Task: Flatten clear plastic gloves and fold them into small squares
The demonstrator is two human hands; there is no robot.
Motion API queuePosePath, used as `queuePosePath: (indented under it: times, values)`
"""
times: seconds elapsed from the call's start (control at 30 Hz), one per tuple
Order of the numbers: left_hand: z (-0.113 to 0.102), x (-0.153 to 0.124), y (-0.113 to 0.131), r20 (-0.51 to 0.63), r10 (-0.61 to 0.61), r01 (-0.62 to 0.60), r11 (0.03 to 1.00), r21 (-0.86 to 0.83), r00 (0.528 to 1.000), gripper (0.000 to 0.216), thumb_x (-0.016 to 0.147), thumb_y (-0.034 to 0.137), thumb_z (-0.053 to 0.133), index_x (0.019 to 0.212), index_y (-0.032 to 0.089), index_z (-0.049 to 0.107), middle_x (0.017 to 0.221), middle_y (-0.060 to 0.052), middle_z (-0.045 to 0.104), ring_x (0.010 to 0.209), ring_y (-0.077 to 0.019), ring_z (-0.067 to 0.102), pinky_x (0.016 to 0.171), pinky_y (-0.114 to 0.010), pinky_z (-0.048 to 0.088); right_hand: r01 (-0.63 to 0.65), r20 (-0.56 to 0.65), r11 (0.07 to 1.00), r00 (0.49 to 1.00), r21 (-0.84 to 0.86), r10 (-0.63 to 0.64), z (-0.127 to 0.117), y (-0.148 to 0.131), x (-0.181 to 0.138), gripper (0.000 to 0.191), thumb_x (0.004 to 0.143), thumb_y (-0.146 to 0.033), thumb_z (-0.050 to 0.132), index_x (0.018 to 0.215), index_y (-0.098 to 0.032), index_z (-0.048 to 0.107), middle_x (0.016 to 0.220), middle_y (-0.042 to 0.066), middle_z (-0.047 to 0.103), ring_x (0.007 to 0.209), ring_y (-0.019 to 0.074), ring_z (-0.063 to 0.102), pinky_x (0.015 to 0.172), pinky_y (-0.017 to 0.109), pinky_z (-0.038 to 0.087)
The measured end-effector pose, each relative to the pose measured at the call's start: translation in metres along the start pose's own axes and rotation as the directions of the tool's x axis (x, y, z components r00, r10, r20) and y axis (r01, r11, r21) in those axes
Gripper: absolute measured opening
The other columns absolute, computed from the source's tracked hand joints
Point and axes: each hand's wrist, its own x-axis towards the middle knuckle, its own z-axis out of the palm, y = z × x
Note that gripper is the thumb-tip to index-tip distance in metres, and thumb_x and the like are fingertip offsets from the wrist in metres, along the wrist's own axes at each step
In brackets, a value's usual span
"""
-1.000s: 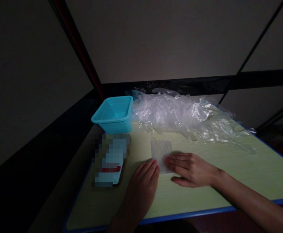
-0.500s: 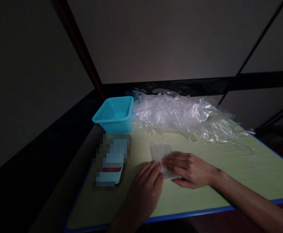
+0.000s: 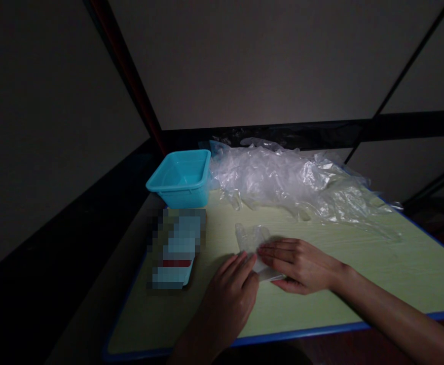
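Observation:
A clear plastic disposable glove (image 3: 253,237) lies on the table in front of me, partly folded, with finger-like tips pointing away from me. My left hand (image 3: 231,291) rests over its left lower side, the fingers stretched forward and their tips touching the plastic. From the right, my right hand (image 3: 300,266) lies on it with the fingers flat and side by side. Its thumb sits lower, close to the glove's near edge. Part of the glove is hidden beneath both hands.
A heap of crumpled clear plastic gloves (image 3: 275,175) spreads along the back of the table (image 3: 321,314). A blue plastic basin (image 3: 180,188) stands at the back left. In front of it lies a blurred flat light-blue object (image 3: 182,243). A wall rises behind.
The view has shifted very slightly. Both hands stay on the glove in nearly the same positions; the glove's folded lower part shows a little differently between them.

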Motion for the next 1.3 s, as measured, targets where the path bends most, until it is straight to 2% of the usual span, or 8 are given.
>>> queuePosePath:
  times: [0.3, 0.5, 0.7, 0.87, 1.0, 1.1, 1.2, 1.3]
  values:
    - [-0.013, 0.012, -0.005, 0.124, -0.06, 0.068, 0.996, -0.059, 0.99, 0.017, 0.078, 0.004, 0.048, 0.078, 0.016, 0.06, 0.117, -0.011, 0.06, 0.101, -0.0219, 0.06, 0.088, -0.036, 0.05, -0.061, -0.002, 0.995, 0.998, 0.082, 0.061, 0.0, 0.0, 0.0, 0.03, 0.087, -0.029, 0.045, 0.106, -0.008, 0.054, 0.108, 0.017, 0.062, 0.102, 0.0237, 0.057, 0.088, 0.039, 0.045]
    - [-0.024, 0.028, -0.019, 0.245, -0.159, 0.22, 0.943, -0.249, 0.957, 0.021, 0.087, 0.011, 0.041, 0.082, 0.017, 0.061, 0.121, -0.009, 0.059, 0.107, -0.0195, 0.058, 0.09, -0.034, 0.046, -0.275, 0.023, 0.929, 0.96, 0.249, 0.279, -0.002, 0.003, 0.001, 0.025, 0.086, -0.027, 0.048, 0.107, -0.014, 0.051, 0.091, 0.01, 0.065, 0.082, 0.0193, 0.061, 0.074, 0.032, 0.047]
    - [-0.025, 0.041, -0.035, 0.274, -0.304, 0.397, 0.82, -0.413, 0.912, 0.022, 0.087, 0.02, 0.042, 0.093, 0.017, 0.063, 0.105, -0.007, 0.066, 0.098, -0.0198, 0.061, 0.086, -0.032, 0.045, -0.466, 0.028, 0.765, 0.861, 0.445, 0.508, 0.004, 0.004, 0.003, 0.027, 0.086, -0.028, 0.049, 0.11, -0.017, 0.044, 0.069, 0.0, 0.061, 0.055, 0.0132, 0.055, 0.05, 0.023, 0.041]
    - [-0.018, 0.038, -0.041, 0.325, -0.432, 0.541, 0.666, -0.514, 0.841, 0.02, 0.086, 0.031, 0.043, 0.093, 0.018, 0.057, 0.083, -0.002, 0.067, 0.074, -0.0173, 0.064, 0.067, -0.027, 0.048, -0.472, 0.03, 0.581, 0.792, 0.663, 0.609, 0.013, 0.009, 0.006, 0.029, 0.085, -0.027, 0.05, 0.111, -0.02, 0.041, 0.056, -0.006, 0.054, 0.047, 0.011, 0.05, 0.042, 0.021, 0.035]
    - [-0.004, 0.035, -0.043, 0.271, -0.571, 0.592, 0.505, -0.628, 0.775, 0.039, 0.069, 0.018, 0.064, 0.103, 0.02, 0.046, 0.107, -0.006, 0.063, 0.072, -0.0154, 0.066, 0.063, -0.026, 0.052, -0.435, 0.058, 0.384, 0.719, 0.814, 0.692, 0.018, 0.014, 0.012, 0.034, 0.078, -0.029, 0.056, 0.107, -0.019, 0.04, 0.051, -0.009, 0.05, 0.043, 0.0101, 0.048, 0.038, 0.019, 0.033]
    - [0.004, 0.035, -0.043, 0.247, -0.626, 0.614, 0.477, -0.629, 0.739, 0.057, 0.064, 0.008, 0.065, 0.112, 0.021, 0.039, 0.112, -0.01, 0.06, 0.067, -0.0135, 0.066, 0.06, -0.025, 0.053, -0.453, 0.11, 0.248, 0.629, 0.856, 0.77, 0.019, 0.016, 0.017, 0.036, 0.072, -0.03, 0.06, 0.1, -0.019, 0.04, 0.051, -0.008, 0.053, 0.041, 0.0101, 0.049, 0.037, 0.019, 0.033]
    - [0.007, 0.037, -0.043, 0.215, -0.669, 0.629, 0.471, -0.618, 0.712, 0.062, 0.062, 0.006, 0.066, 0.115, 0.02, 0.037, 0.112, -0.011, 0.06, 0.066, -0.0131, 0.065, 0.059, -0.025, 0.053, -0.489, 0.135, 0.2, 0.567, 0.849, 0.813, 0.02, 0.017, 0.02, 0.035, 0.068, -0.03, 0.062, 0.093, -0.02, 0.04, 0.051, -0.007, 0.056, 0.041, 0.0102, 0.05, 0.037, 0.02, 0.035]
    - [0.007, 0.037, -0.042, 0.172, -0.699, 0.633, 0.479, -0.609, 0.694, 0.067, 0.062, 0.006, 0.066, 0.12, 0.021, 0.035, 0.114, -0.011, 0.058, 0.068, -0.0127, 0.064, 0.062, -0.027, 0.054, -0.497, 0.117, 0.213, 0.552, 0.841, 0.826, 0.022, 0.019, 0.022, 0.033, 0.068, -0.03, 0.062, 0.09, -0.02, 0.04, 0.05, -0.008, 0.055, 0.038, 0.0099, 0.049, 0.036, 0.02, 0.036]
